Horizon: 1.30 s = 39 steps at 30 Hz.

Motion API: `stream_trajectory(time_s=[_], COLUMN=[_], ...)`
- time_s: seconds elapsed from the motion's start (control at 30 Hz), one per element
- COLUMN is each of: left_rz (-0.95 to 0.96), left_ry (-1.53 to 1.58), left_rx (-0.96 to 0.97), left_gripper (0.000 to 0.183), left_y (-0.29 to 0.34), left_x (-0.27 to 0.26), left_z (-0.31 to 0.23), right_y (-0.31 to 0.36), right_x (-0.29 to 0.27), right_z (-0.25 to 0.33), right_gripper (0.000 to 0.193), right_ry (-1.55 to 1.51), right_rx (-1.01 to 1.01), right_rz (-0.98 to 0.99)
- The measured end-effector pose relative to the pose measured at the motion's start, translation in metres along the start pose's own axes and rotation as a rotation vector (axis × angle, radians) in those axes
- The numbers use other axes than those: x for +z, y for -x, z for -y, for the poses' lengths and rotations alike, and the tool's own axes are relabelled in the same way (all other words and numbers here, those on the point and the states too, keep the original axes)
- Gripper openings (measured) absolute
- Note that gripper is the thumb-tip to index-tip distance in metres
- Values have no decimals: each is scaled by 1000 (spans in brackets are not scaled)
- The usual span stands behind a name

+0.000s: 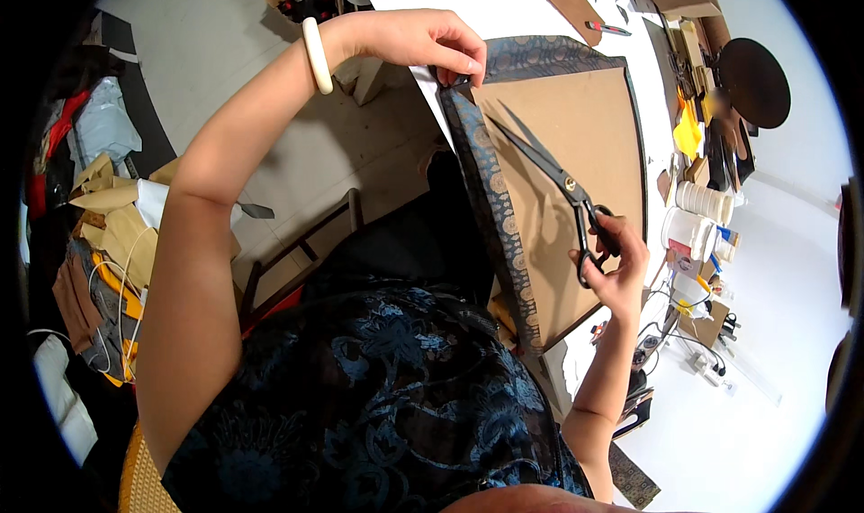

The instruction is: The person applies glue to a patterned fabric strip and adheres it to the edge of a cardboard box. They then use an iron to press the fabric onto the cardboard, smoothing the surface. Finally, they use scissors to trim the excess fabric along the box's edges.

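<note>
My right hand (619,268) is closed through the handle loops of large black scissors (569,185). Their blades stand slightly apart and point toward the far left corner of a tan board (580,126). Dark patterned fabric (493,189) is folded over the board's left and far edges. At that corner my left hand (450,47), a pale bangle on its wrist, pinches the fabric between thumb and fingers. The blade tips are near the pinched corner, just short of my left fingertips.
The board lies on a white table (405,0). A red and black cutter (607,29) rests beyond it near a brown strip (567,0). Spools of white tape (704,203) and cables are at the right. Bags and paper (117,198) are heaped at the left.
</note>
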<state>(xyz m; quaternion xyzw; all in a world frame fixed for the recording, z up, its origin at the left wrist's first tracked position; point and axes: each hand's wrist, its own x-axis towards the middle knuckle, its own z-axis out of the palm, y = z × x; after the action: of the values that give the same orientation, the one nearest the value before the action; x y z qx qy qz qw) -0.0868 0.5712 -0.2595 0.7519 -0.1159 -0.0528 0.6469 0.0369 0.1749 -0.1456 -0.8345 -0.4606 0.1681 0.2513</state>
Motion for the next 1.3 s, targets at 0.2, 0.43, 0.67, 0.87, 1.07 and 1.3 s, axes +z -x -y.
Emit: stream_trajectory(time_s=[0.2,0.43,0.67,0.87,1.07,1.3], left_rz=[-49,-660,-1062,-1224,-1259,-1291], left_ry=[-54,-595,-752,-663,-698,-743], left_rx=[106,330,81,-49,-62,-52], left_gripper=[12,10,25,12,15,19], left_y=[1,14,10,4,7,9], left_x=[5,53,109,126,135,146], left_z=[9,-4,-25,-17,-26,-23], right_y=[19,-3,-43,-71,-96,-110], right_x=[24,-11,-45,-59,-60,-51], right_z=[12,18,22,17,10,-5], right_gripper=[51,52,53,57,54,61], right_ry=[117,196,378,458,526,538], right_rx=[-73,-121,-244,-404,-545,-683], right_rz=[-122,-153,-47,39,122,119])
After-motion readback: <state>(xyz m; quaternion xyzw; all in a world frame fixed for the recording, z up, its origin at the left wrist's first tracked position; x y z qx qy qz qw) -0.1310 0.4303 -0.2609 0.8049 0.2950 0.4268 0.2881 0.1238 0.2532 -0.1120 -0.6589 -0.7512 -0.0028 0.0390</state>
